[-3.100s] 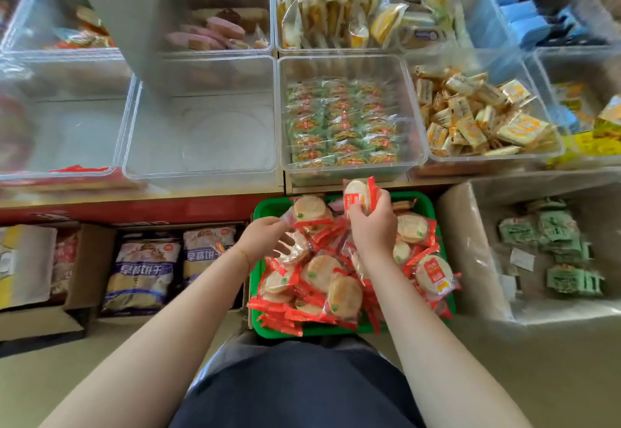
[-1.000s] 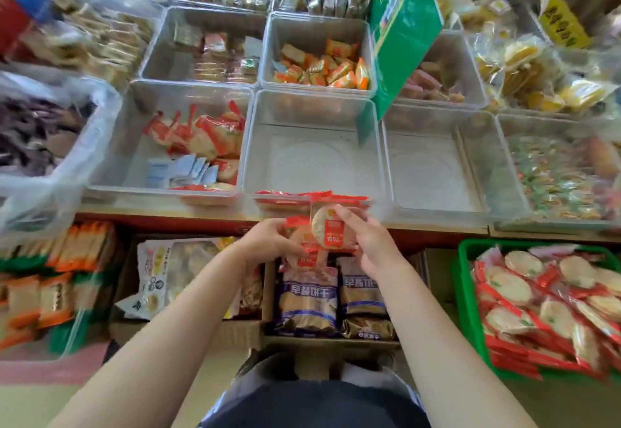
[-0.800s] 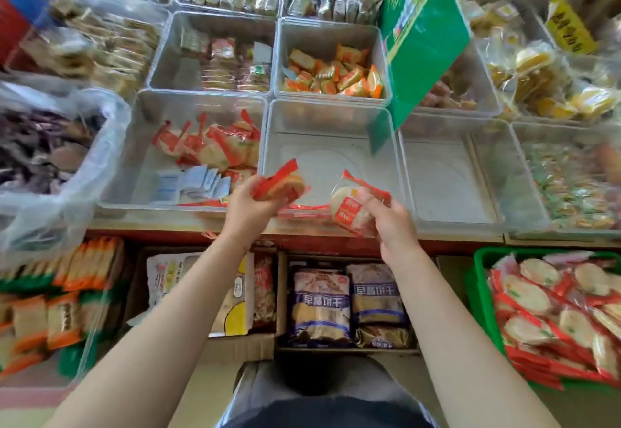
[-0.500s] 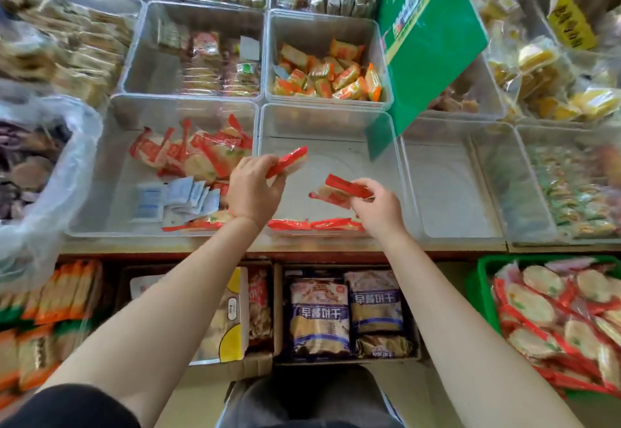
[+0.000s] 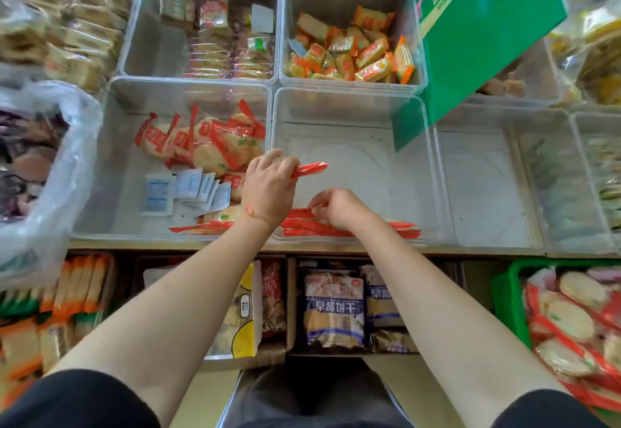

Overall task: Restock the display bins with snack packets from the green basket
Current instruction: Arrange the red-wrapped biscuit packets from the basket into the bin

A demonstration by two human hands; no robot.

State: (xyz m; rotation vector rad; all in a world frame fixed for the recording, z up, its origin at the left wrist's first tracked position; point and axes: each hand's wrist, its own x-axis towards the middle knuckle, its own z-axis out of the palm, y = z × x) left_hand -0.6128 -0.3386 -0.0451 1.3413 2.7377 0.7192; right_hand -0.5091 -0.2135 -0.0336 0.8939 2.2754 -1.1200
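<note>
Both hands are over the clear bin [image 5: 353, 115] in the front row of the display; its floor is mostly bare. The left hand [image 5: 268, 189] grips a red-edged snack packet [image 5: 309, 169] edge-on, fingers curled round it, held above the bin's left side. The right hand [image 5: 339, 207] is lower, near the front wall, fingers bent down onto a row of packets [image 5: 396, 229] lying along that wall; it appears to pinch one, though the grip itself is partly hidden. The neighbouring bin [image 5: 117, 165] to the left holds more red-edged round-cracker packets [image 5: 208, 142] together with small pale blue sachets [image 5: 184, 189]. Behind, another bin holds orange-and-yellow wrapped snacks [image 5: 353, 54]; a green sign [image 5: 487, 34] leans over the right rear corner of the bin being filled. The green basket [image 5: 504, 296] sits at lower right, below the shelf edge, well apart from both hands, and is heaped with the same red-edged packets [image 5: 571, 313]. Under the shelf, cardboard boxes hold blue biscuit bags [image 5: 332, 310].
</note>
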